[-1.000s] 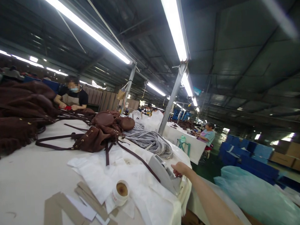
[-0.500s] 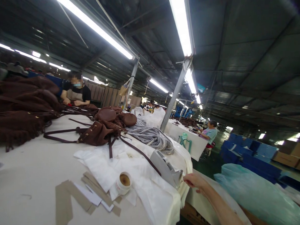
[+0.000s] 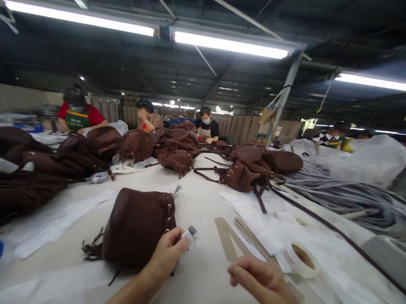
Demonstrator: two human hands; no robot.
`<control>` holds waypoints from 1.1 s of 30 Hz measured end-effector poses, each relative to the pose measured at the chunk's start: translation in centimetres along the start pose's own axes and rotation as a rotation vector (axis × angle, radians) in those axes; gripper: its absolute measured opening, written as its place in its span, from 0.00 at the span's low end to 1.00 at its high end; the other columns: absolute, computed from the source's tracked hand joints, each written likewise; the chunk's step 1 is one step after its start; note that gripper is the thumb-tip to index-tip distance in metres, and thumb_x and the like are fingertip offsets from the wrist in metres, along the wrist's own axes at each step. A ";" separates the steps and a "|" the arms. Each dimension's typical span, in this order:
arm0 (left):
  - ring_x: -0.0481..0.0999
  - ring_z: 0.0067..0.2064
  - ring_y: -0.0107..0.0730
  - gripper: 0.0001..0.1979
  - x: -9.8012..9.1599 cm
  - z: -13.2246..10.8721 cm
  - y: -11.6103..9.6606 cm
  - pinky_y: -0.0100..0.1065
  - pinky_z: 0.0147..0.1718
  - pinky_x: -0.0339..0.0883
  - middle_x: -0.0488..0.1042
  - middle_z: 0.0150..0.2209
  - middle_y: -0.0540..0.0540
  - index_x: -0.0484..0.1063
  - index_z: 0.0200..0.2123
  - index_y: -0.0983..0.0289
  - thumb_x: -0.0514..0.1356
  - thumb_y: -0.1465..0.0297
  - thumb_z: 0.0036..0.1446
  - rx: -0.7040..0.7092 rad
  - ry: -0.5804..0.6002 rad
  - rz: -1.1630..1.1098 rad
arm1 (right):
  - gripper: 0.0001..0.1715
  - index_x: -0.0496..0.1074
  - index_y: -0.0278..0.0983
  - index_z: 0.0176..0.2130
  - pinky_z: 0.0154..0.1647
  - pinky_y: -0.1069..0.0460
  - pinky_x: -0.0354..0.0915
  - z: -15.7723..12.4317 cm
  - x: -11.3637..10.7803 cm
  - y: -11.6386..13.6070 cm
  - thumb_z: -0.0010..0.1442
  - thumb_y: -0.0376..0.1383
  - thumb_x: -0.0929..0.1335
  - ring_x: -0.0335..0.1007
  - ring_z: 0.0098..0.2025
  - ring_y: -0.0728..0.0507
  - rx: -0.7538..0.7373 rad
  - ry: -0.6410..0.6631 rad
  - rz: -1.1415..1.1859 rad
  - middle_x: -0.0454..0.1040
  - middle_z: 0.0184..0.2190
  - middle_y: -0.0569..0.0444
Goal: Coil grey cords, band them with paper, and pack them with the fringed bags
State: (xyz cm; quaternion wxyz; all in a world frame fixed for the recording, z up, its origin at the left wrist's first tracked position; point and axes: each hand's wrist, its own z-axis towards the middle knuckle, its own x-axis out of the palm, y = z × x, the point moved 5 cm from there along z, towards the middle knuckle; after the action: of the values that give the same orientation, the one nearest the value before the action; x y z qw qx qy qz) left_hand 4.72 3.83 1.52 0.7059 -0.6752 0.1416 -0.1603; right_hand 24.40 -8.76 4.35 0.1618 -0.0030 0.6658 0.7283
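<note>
A dark brown bucket bag (image 3: 135, 224) lies on its side on the pale table, metal eyelets along its opening facing right. In front of that opening, my left hand (image 3: 169, 252) pinches a small white strip with a dark grey end (image 3: 190, 234); its exact kind is unclear. My right hand (image 3: 259, 279) hovers over the table to the right, fingers curled together; whatever they may hold is hidden. Beyond it lie grey-brown card strips (image 3: 227, 236). A roll of tape (image 3: 302, 259) rests on white sheets (image 3: 255, 208) close to the right hand.
More brown bags (image 3: 241, 175) are heaped along the far side and left. Bundled grey cords (image 3: 353, 199) and clear plastic (image 3: 364, 158) lie right, near a grey tape dispenser (image 3: 392, 260). Several co-workers, including a person in red (image 3: 82, 117), are beyond the heaps.
The view has swung left, bringing the near bag and my left hand with the strip into sight. My right hand has moved from the tape dispenser to over the table.
</note>
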 end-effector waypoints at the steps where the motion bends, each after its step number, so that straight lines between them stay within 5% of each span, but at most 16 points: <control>1: 0.58 0.26 0.27 0.24 0.1 -0.1 -0.1 0.28 0.24 0.51 0.61 0.23 0.47 0.65 0.24 0.63 0.63 0.48 0.44 0.010 0.002 -0.006 | 0.20 0.77 0.40 0.25 0.37 0.50 0.64 0.8 2.7 0.5 0.53 0.53 0.71 0.70 0.32 0.41 -0.011 0.043 0.052 0.76 0.24 0.53; 3: 0.58 0.26 0.27 0.23 -0.1 -0.2 -0.2 0.28 0.25 0.52 0.61 0.23 0.47 0.65 0.23 0.63 0.63 0.49 0.45 0.029 0.003 -0.014 | 0.21 0.76 0.38 0.24 0.36 0.51 0.62 2.5 6.7 1.0 0.53 0.52 0.70 0.69 0.30 0.43 -0.019 0.086 0.098 0.75 0.23 0.54; 6: 0.59 0.27 0.28 0.21 -0.5 0.0 -0.2 0.29 0.28 0.54 0.62 0.23 0.47 0.65 0.23 0.64 0.63 0.51 0.45 0.047 0.009 -0.024 | 0.22 0.74 0.37 0.23 0.32 0.52 0.61 4.1 9.0 0.3 0.53 0.52 0.70 0.66 0.28 0.45 -0.012 0.056 0.084 0.73 0.21 0.55; 20: 0.63 0.32 0.33 0.20 -0.5 0.3 0.5 0.31 0.32 0.58 0.65 0.27 0.50 0.68 0.28 0.64 0.57 0.52 0.53 0.095 0.057 0.025 | 0.28 0.69 0.37 0.18 0.26 0.53 0.57 5.4 9.8 -3.2 0.52 0.57 0.69 0.60 0.22 0.47 -0.023 -0.215 -0.002 0.67 0.16 0.58; 25: 0.64 0.37 0.37 0.19 -0.6 -0.1 -0.2 0.33 0.39 0.58 0.67 0.31 0.52 0.69 0.28 0.63 0.55 0.52 0.57 0.160 0.056 0.162 | 0.27 0.71 0.36 0.19 0.27 0.53 0.59 5.3 9.5 -3.5 0.52 0.56 0.70 0.63 0.23 0.47 -0.009 -0.160 0.011 0.70 0.17 0.57; 29: 0.64 0.34 0.35 0.19 -0.2 -0.1 -0.2 0.31 0.36 0.58 0.67 0.28 0.51 0.70 0.28 0.64 0.55 0.52 0.55 0.116 0.116 0.114 | 0.18 0.75 0.36 0.29 0.32 0.52 0.63 5.4 9.4 -3.8 0.52 0.49 0.71 0.71 0.28 0.44 -0.001 -0.037 0.120 0.77 0.23 0.54; 33: 0.64 0.33 0.35 0.19 0.2 -0.2 -0.3 0.31 0.35 0.57 0.68 0.28 0.51 0.72 0.28 0.65 0.56 0.53 0.55 0.110 0.152 0.100 | 0.15 0.72 0.36 0.35 0.31 0.52 0.63 5.3 9.4 -3.9 0.50 0.42 0.72 0.73 0.27 0.43 0.019 -0.068 0.200 0.78 0.22 0.56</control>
State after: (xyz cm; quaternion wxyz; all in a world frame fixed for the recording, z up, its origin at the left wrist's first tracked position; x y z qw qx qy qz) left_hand 4.77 3.57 1.77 0.7361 -0.6136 0.2192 -0.1834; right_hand 17.59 -1.17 -0.93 0.1110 0.0897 0.6638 0.7342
